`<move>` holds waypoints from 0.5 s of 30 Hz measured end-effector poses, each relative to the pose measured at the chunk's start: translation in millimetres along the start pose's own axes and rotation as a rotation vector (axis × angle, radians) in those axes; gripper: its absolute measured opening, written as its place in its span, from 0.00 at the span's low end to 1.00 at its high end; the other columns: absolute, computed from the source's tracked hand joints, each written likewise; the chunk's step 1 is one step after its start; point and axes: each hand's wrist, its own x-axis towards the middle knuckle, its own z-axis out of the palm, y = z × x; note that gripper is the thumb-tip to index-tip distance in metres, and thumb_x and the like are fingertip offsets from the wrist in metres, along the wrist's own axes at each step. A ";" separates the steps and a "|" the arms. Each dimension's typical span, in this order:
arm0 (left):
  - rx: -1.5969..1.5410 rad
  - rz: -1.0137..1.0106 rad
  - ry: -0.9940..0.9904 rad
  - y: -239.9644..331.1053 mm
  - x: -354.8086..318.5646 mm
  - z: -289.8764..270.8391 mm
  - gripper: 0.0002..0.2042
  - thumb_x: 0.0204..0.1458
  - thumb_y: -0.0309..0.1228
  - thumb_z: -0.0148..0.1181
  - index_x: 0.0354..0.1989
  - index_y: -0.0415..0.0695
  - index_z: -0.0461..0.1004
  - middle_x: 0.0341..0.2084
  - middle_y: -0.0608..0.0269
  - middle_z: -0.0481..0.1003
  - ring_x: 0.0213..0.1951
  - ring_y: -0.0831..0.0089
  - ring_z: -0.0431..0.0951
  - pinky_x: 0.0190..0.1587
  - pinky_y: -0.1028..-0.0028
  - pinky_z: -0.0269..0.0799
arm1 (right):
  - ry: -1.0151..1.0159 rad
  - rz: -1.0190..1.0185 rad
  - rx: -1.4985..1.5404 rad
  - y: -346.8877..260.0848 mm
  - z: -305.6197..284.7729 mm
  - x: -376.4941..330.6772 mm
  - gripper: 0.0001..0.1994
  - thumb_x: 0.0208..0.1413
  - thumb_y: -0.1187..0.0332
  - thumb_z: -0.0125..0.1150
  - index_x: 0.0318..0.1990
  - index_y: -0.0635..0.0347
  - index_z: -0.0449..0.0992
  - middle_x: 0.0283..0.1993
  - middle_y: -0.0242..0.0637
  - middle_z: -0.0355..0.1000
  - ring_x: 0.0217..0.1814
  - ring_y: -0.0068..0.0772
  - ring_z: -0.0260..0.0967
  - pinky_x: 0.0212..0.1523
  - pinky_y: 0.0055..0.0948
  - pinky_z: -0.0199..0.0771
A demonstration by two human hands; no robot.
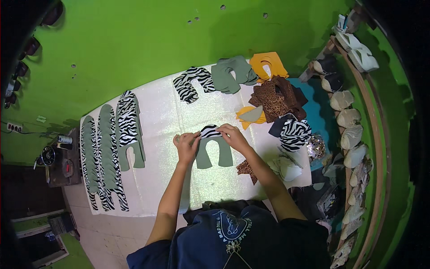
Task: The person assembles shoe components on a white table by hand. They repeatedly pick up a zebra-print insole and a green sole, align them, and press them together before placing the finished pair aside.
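Observation:
A zebra-print half-moon piece (209, 131) lies along the top of a green U-shaped piece (204, 154), whose two legs point toward me. At the left end of the zebra-print piece, the fingers of my left hand (186, 144) are closed on its edge. My right hand (233, 136) pinches the opposite end, its fingertips pressed onto the print. Both pieces rest on the pale, shiny table covering (165, 134). Below my right wrist is a small leopard-print scrap (247, 171), partly hidden by the forearm.
Overlapping rows of green and zebra-print pieces (107, 152) line the table's left side. Farther back are stacked zebra-print (195, 83), green (230, 74), orange (269, 65) and leopard-print pieces (274, 101). Shoe lasts (349, 119) fill a wooden rack on the right. A green wall (148, 45) borders the table.

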 end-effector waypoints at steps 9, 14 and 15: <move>-0.017 -0.023 -0.034 0.0 0.8 0.5 0.09 0.46 0.34 0.58 0.36 0.50 0.77 0.27 0.66 0.74 0.39 0.72 0.69 0.56 0.58 0.41 | -0.033 0.013 -0.053 4.8 -0.3 -0.4 0.10 0.48 0.76 0.52 0.39 0.58 0.74 0.39 0.36 0.70 0.42 0.40 0.67 0.44 0.33 0.65; -0.015 -0.008 -0.012 -3.6 -1.7 2.3 0.09 0.45 0.35 0.58 0.35 0.50 0.77 0.25 0.66 0.73 0.37 0.73 0.70 0.56 0.59 0.41 | -0.046 -0.049 -0.101 0.3 -4.1 3.3 0.09 0.48 0.76 0.51 0.38 0.59 0.73 0.40 0.35 0.70 0.42 0.38 0.67 0.44 0.33 0.65; -0.013 -0.004 -0.006 -3.5 -2.0 2.8 0.09 0.45 0.35 0.59 0.34 0.51 0.77 0.25 0.67 0.73 0.37 0.73 0.70 0.56 0.59 0.41 | -0.044 -0.052 -0.117 0.8 -3.9 3.0 0.09 0.48 0.76 0.51 0.38 0.59 0.73 0.40 0.35 0.70 0.43 0.37 0.67 0.44 0.33 0.64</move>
